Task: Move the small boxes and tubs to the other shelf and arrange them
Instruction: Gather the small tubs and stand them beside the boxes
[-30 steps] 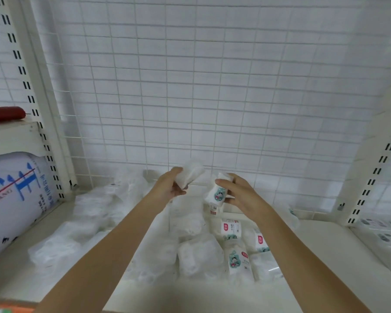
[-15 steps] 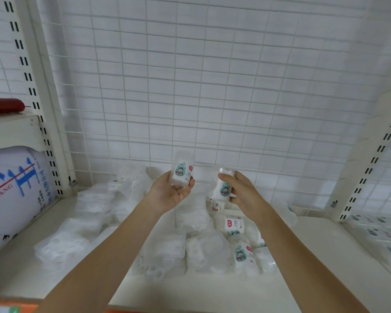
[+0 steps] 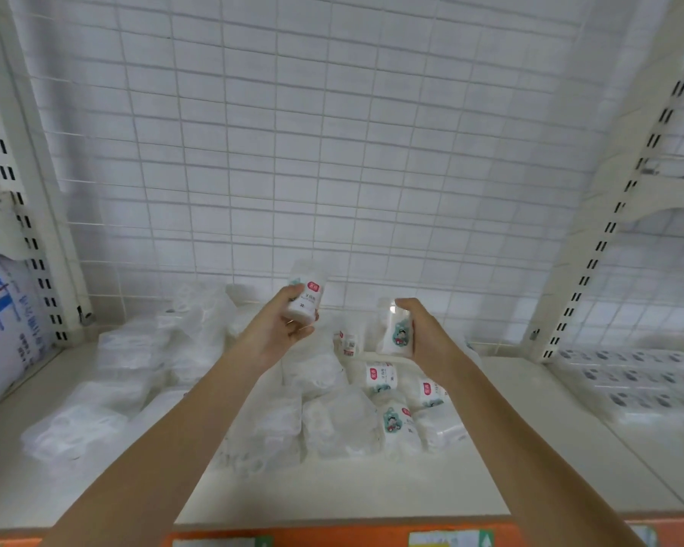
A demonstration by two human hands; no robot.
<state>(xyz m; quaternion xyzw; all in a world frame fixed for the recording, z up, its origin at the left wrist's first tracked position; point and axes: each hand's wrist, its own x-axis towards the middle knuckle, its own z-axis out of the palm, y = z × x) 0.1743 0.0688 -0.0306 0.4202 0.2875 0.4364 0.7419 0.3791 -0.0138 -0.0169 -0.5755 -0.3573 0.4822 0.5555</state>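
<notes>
My left hand (image 3: 281,329) grips a small clear tub (image 3: 306,296) with a red label, held upright above the shelf. A second clear tub (image 3: 395,329), with a cartoon sticker, sits upright in the grip of my right hand (image 3: 425,337) a little to the right and lower. Beneath both hands lies a heap of several similar tubs (image 3: 391,400) and clear plastic packs (image 3: 332,420) on the cream shelf (image 3: 332,491).
A white wire grid (image 3: 332,152) backs the shelf. Slotted uprights stand at left (image 3: 36,215) and right (image 3: 593,262). A large blue-printed white bag (image 3: 1,325) fills the left bay. Rows of tubs (image 3: 640,380) sit on the right-hand shelf. An orange strip (image 3: 332,536) edges the front.
My left hand has raised its tub and turned it, so the red label now faces me. The right hand has kept its tub upright and hardly shifted. The camera has tilted slightly.
</notes>
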